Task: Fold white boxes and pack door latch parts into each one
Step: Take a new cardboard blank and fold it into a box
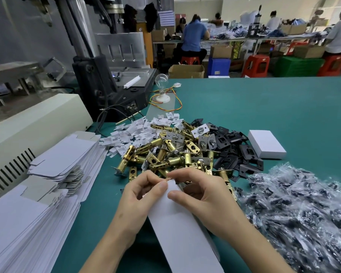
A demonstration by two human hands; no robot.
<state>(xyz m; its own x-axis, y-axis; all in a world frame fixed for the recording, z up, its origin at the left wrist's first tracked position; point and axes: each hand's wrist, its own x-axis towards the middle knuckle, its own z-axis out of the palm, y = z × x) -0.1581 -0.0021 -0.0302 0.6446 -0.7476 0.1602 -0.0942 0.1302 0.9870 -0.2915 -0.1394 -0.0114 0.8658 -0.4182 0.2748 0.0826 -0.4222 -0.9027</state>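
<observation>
both hands pinch far end of flat white box blank (177, 219): left hand (140, 194), right hand (197, 192) (brass latches (161, 154) heaped just beyond)

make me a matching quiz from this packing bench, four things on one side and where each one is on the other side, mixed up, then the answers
Things
1. long white cardboard box
2. stack of flat white cardboard box blanks
3. heap of brass-coloured metal latch bolts
4. small closed white cardboard box

Places
A. middle of the green table
B. lying alone, right of the black metal plates
C. held at its far end by the left hand and right hand
D. along the table's left edge

Pairs: 1-C, 2-D, 3-A, 4-B
</observation>
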